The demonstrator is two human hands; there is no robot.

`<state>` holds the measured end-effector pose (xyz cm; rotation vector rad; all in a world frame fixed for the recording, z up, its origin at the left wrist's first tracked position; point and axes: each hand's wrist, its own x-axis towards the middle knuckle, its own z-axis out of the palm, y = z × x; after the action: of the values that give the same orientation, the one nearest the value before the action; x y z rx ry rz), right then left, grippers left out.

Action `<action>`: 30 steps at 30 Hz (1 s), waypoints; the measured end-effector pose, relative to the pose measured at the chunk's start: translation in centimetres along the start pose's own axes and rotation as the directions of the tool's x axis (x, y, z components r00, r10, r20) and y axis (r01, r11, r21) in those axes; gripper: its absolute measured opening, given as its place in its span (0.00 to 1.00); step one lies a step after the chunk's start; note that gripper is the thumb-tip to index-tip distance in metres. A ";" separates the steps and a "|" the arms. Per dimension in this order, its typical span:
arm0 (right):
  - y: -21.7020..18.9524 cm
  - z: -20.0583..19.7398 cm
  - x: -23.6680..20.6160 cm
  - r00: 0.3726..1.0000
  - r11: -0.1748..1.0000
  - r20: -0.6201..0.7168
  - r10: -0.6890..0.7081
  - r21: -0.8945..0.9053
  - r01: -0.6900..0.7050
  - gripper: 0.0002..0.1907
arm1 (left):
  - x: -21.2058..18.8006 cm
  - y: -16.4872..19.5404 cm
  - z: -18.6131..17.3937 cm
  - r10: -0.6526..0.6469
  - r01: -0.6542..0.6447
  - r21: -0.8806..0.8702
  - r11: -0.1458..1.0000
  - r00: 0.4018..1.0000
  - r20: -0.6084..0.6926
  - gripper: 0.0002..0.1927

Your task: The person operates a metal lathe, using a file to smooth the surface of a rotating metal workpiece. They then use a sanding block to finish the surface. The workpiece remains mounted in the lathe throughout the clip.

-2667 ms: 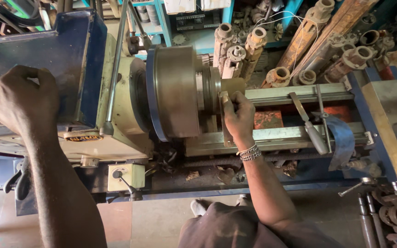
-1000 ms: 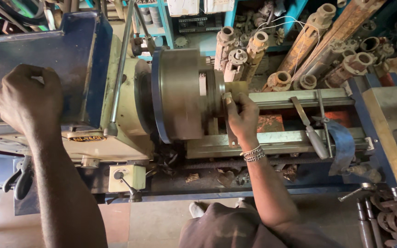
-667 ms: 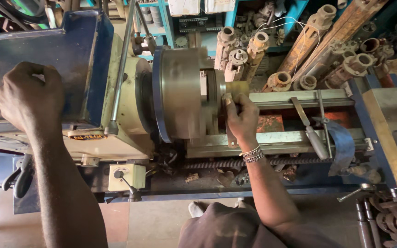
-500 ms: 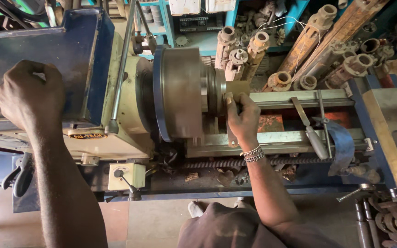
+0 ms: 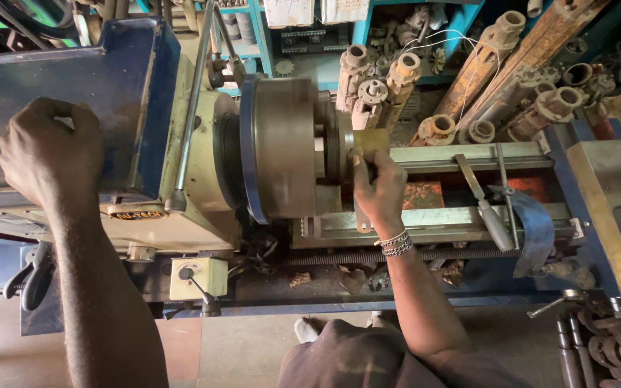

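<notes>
The right hand [image 5: 381, 192] has its fingers clamped on a brass workpiece [image 5: 370, 141] seated at the lathe chuck [image 5: 282, 147]. The left hand [image 5: 50, 152] rests, fingers curled together, on the blue headstock cover [image 5: 73, 86]. Should the chuck turn, the bracelets [image 5: 395, 243] could snag.

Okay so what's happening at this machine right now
A person stands over a metal lathe. Their right hand holds a brass-coloured piece against the face of the big round chuck, fingers wrapped around it. Their left hand is closed in a fist on top of the blue headstock cover; what it grips, if anything, is hidden. A file lies across the lathe bed to the right, and rusty pipe fittings are piled behind the machine.
</notes>
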<state>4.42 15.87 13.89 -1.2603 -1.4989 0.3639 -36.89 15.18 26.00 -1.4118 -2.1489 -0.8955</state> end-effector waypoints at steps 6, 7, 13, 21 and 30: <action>0.1 -0.1 0.0 1.000 1.000 0.003 -0.015 0.020 0.015 0.10 | 0.1 0.4 -0.3 -0.086 0.088 -0.041 0.995 0.995 0.059 0.07; 0.1 -0.1 0.0 0.999 0.999 0.014 0.032 0.018 -0.032 0.10 | 0.0 0.5 -0.4 -0.075 0.076 -0.029 0.997 0.996 0.054 0.07; -0.1 -0.2 0.1 1.000 1.000 0.004 0.015 0.026 -0.015 0.12 | -0.1 0.5 -0.5 -0.039 0.040 -0.022 0.999 0.999 0.031 0.07; -0.4 -0.1 0.0 0.999 0.999 0.027 0.034 0.025 -0.035 0.10 | 0.1 0.6 -0.5 -0.075 0.076 -0.019 0.997 0.995 0.061 0.07; -0.4 0.0 0.0 1.000 1.000 -0.009 -0.008 0.028 0.008 0.08 | 0.0 0.2 -0.3 -0.013 0.013 0.000 1.000 1.000 0.003 0.07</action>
<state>4.24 15.71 14.21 -1.2322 -1.4866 0.3726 -36.69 15.04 26.23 -1.4018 -2.1630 -0.8989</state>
